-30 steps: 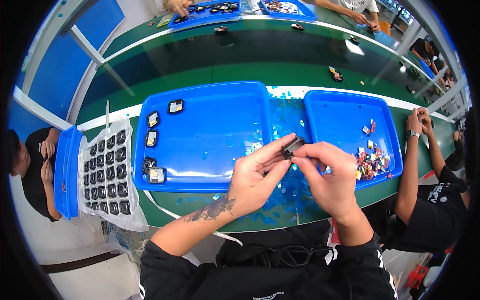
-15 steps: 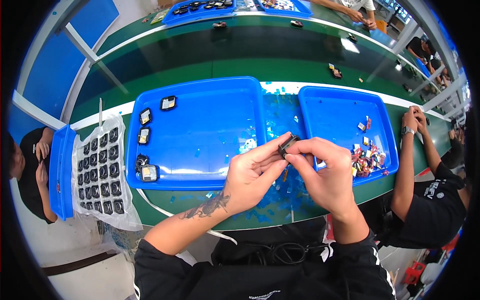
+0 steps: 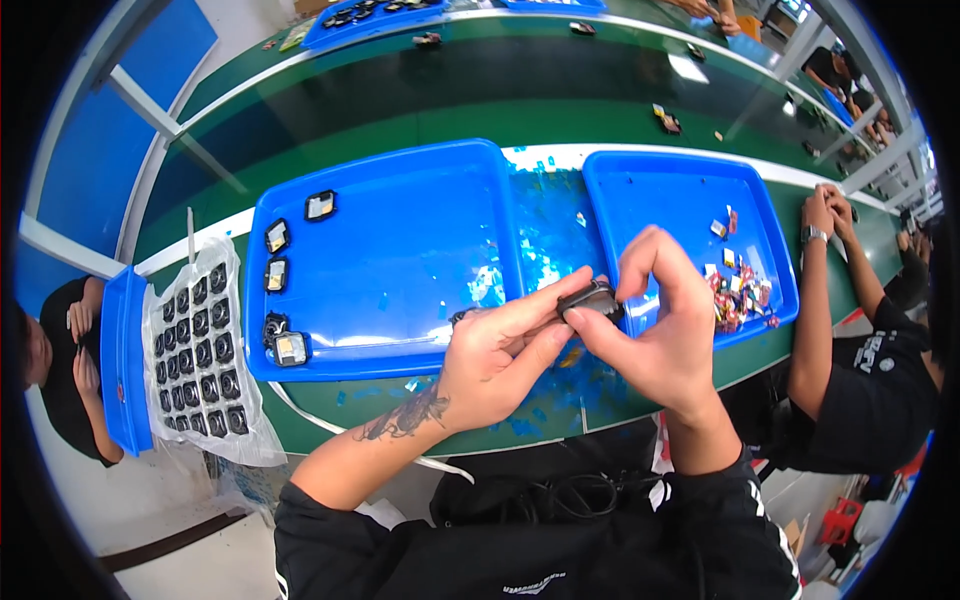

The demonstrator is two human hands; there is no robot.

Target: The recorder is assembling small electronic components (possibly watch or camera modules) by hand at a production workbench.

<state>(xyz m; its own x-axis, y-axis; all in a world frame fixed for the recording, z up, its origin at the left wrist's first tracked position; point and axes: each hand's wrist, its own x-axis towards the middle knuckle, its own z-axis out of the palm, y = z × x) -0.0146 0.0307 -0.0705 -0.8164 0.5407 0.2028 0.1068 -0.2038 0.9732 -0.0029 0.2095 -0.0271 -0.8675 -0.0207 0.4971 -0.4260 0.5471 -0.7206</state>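
Note:
In front of me, over the gap between two blue trays, a small black plastic casing [image 3: 592, 298] is held at my fingertips. My left hand [image 3: 500, 350] pinches it from the left, fingers closed along its edge. At its right side is my right hand [image 3: 665, 335], thumb pressed on the near face and the arched index fingertip at the right end. The casing's inside and any small part at the fingertips are too small to make out. Beneath the hands, the strip of table [image 3: 545, 225] is strewn with bits of blue film.
The large left tray [image 3: 400, 160] holds several black casings [image 3: 290, 348] along its left side. Small battery-like parts [image 3: 738, 300] lie heaped in the right tray [image 3: 690, 165]. A plastic-wrapped tray of black round-faced parts [image 3: 205, 340] stands at left. Co-workers [image 3: 825, 230] sit either side.
The casing has turned to show a broader face. My right index finger has lifted and arched away from the thumb. The whole view has shifted slightly.

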